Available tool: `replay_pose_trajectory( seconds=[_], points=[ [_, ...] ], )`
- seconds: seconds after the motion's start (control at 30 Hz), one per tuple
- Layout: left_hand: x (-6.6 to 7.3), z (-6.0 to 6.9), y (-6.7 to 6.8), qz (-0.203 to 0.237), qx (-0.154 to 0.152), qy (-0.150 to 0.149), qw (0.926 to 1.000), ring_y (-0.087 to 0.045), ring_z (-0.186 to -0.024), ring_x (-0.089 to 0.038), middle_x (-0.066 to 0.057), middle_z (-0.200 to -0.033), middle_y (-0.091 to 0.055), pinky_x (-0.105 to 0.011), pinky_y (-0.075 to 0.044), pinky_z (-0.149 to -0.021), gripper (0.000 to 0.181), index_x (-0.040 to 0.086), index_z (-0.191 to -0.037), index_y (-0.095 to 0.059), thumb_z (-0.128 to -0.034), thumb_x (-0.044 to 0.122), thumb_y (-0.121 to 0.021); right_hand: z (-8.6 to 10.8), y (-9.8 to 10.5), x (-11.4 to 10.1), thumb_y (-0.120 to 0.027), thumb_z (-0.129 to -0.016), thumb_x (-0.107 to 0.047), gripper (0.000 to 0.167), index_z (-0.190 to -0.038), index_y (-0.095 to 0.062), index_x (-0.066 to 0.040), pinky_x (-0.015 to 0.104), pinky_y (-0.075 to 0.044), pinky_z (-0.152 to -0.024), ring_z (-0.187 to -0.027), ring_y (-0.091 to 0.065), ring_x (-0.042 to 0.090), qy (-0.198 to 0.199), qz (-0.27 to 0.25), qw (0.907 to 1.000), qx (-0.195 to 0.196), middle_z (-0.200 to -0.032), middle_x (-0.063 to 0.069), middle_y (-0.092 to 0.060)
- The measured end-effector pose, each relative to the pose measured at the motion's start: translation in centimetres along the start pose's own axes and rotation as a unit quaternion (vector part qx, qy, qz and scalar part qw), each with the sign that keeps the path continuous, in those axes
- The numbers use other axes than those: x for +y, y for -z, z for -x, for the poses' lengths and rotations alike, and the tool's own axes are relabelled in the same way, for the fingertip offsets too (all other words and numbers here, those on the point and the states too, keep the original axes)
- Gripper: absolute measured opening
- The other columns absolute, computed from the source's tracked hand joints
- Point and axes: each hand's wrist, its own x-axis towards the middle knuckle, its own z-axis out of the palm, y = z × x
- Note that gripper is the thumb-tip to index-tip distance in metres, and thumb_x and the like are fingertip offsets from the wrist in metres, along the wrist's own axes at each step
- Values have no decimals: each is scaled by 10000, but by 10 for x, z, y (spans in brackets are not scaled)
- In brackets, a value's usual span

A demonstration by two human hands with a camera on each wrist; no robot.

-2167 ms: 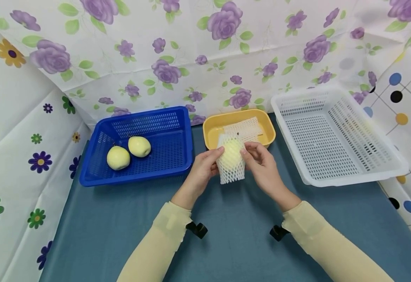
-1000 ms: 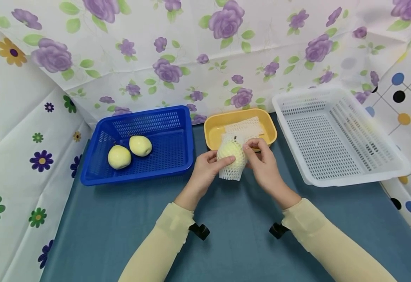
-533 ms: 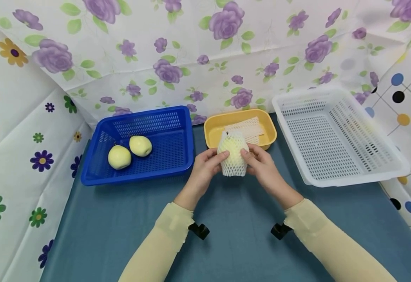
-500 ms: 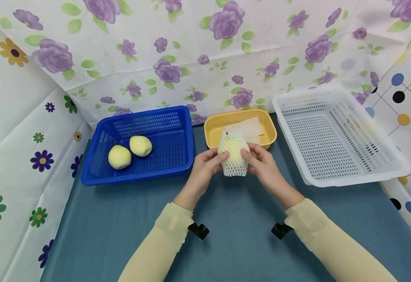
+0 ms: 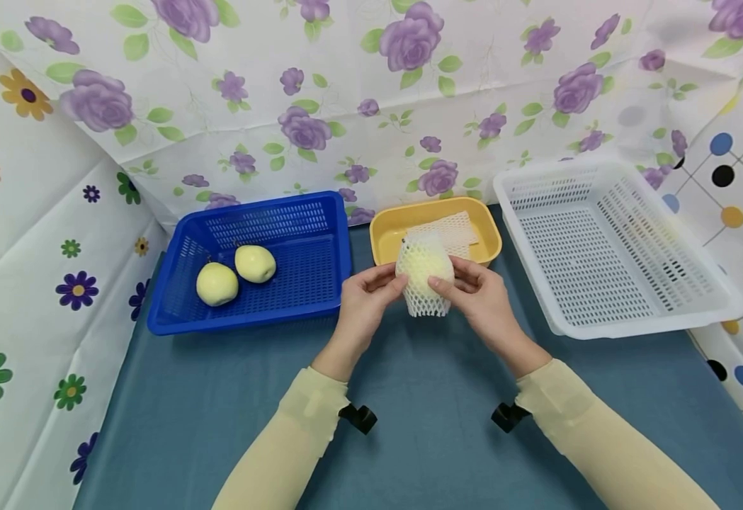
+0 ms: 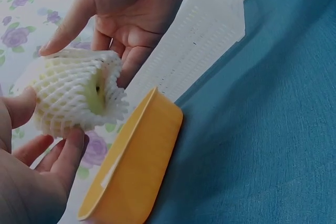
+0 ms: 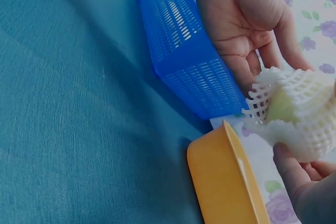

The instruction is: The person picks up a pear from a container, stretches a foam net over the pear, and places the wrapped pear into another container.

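Both hands hold a pale yellow pear wrapped in a white foam net, raised in front of the yellow tray. On its left side, my left hand pinches it between thumb and fingers. My right hand grips the other side, its thumb laid over the net. The stem pokes out at the upper left in the head view. Loose net hangs below the pear, and the wrist views look into that end, where bare fruit shows. Fingers behind the pear are partly hidden in the head view.
A blue basket at the left holds two bare pears. Behind the hands, the yellow tray contains flat foam nets. A white basket stands at the right. Patterned cloth rises behind the blue tabletop.
The pear has turned within the hands, its stem shifting to the left. The net now sits higher around it, and the right thumb has moved left across the net.
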Motion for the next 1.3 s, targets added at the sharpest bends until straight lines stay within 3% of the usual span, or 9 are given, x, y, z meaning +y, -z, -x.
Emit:
replay_pose_trajectory(
  seconds=[0.17,0.3,0.53,0.73,0.93,1.3],
  points=[
    [0,0,3,507,-176,144,9985,-680,-946,-190,-135,-1119,-672,-427,-524,-876,352,73,-1155,-651,-834,206,-712,0,2,0,-736,-792,-372,613,-1327,-513,-172,202,-527,-783,-1062,-602,204,143,16,9999,-76,-1232,62,-594],
    [0,1,4,685,-315,140,9971,-672,-968,-191,-153,-1146,-658,-431,-517,-888,346,50,-1173,-636,-849,159,-692,-2,3,-3,-751,-786,-333,634,-1327,-479,-147,229,-542,-774,-1029,-625,186,-58,-231,9993,-271,-1230,87,-590],
    [-1,1,4,650,-397,109,9970,-665,-996,-189,-141,-1165,-653,-457,-493,-916,347,52,-1185,-629,-861,166,-678,-6,1,-7,-779,-745,-370,723,-1335,-434,-134,271,-552,-802,-1028,-654,175,-529,-501,9957,-574,-1237,83,-598],
    [0,3,4,617,-511,75,9968,-658,-1017,-190,-147,-1182,-644,-435,-497,-919,352,46,-1202,-616,-874,165,-662,-6,1,-6,-793,-718,-395,685,-1295,-515,-152,299,-558,-809,-1050,-643,187,-477,-374,9961,-643,-1198,58,-618],
    [1,2,3,619,-609,88,9962,-655,-1027,-193,-146,-1188,-642,-350,-536,-872,359,46,-1210,-609,-879,177,-656,-8,2,-7,-790,-731,-362,690,-1304,-479,-136,297,-561,-802,-1032,-651,181,-451,-492,9950,-742,-1198,82,-618],
    [6,4,1,251,-713,-109,9971,-671,-975,-191,-141,-1167,-652,-421,-523,-893,353,62,-1190,-633,-884,238,-648,-9,4,-8,-757,-777,-350,651,-1325,-493,-121,290,-556,-794,-982,-654,178,-420,-503,9952,-722,-1178,103,-615]
  ],
)
